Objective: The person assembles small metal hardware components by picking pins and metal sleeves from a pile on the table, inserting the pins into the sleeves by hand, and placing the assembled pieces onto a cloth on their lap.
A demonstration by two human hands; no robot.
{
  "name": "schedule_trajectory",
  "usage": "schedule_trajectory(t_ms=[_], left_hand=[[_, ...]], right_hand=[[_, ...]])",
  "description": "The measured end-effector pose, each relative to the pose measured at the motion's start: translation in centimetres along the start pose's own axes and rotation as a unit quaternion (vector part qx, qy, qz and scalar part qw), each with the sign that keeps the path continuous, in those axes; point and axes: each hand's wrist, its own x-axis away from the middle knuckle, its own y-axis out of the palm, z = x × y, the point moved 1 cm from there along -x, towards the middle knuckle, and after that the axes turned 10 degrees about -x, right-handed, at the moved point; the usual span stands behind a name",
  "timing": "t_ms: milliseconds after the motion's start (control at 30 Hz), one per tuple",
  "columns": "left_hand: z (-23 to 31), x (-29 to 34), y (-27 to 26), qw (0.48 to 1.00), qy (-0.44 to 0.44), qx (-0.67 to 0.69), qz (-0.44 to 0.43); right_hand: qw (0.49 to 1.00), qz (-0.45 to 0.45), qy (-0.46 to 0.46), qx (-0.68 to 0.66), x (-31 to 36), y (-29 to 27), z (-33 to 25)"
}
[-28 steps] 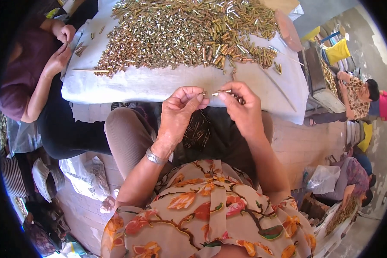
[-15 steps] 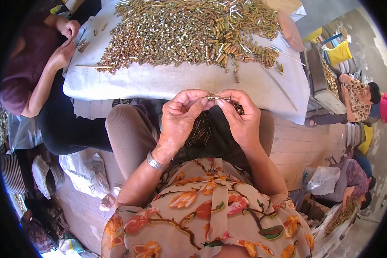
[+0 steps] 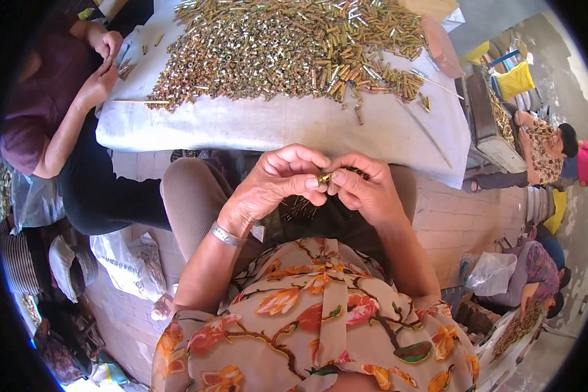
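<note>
Over my lap, both hands meet at the fingertips around a small shiny brass-coloured metal part (image 3: 325, 177). My left hand (image 3: 277, 179) pinches it between thumb and fingers; a metal bracelet (image 3: 227, 235) circles that wrist. From the other side my right hand (image 3: 367, 189) closes on the same part with thumb and forefinger, its other fingers curled. More small metal pieces (image 3: 357, 171) show behind the right fingers, mostly hidden. Below the hands, thin metal pins (image 3: 298, 209) lie in a dark hollow on my lap, partly covered.
Ahead, a cloth-covered table (image 3: 196, 127) bears a wide heap of brass-coloured nuts and sleeves (image 3: 268, 59). Thin sticks (image 3: 428, 135) lie on it. A co-worker's hands (image 3: 104, 59) are at the left edge. White plastic bags (image 3: 129, 264) stand on the floor; other people sit at right.
Both hands have come down and nearer to me, still joined at the metal part. It now looks shorter between the fingertips, and the pieces in my right hand are more hidden.
</note>
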Motion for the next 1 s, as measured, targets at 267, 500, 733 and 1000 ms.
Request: schedule_trajectory(t_ms=[267, 500, 733, 1000], left_hand=[[-2.5, -0.4, -0.7, 0.998, 0.019, 0.061, 0.023], [-3.8, -0.7, -0.5, 0.977, 0.041, 0.207, -0.027], [-3.9, -0.7, -0.8, 0.971, 0.041, 0.232, -0.04], [-4.2, -0.3, -1.2, 0.978, 0.031, 0.207, -0.01]], right_hand=[[0.991, 0.063, -0.067, 0.102, 0.5, 1.2, -0.1], [0.996, 0.05, 0.002, -0.071, 0.2, 0.8, 0.9], [0.999, 0.049, 0.019, 0.009, -0.2, 1.1, -0.2], [0.998, 0.05, 0.035, 0.021, -0.5, 1.4, -0.5]])
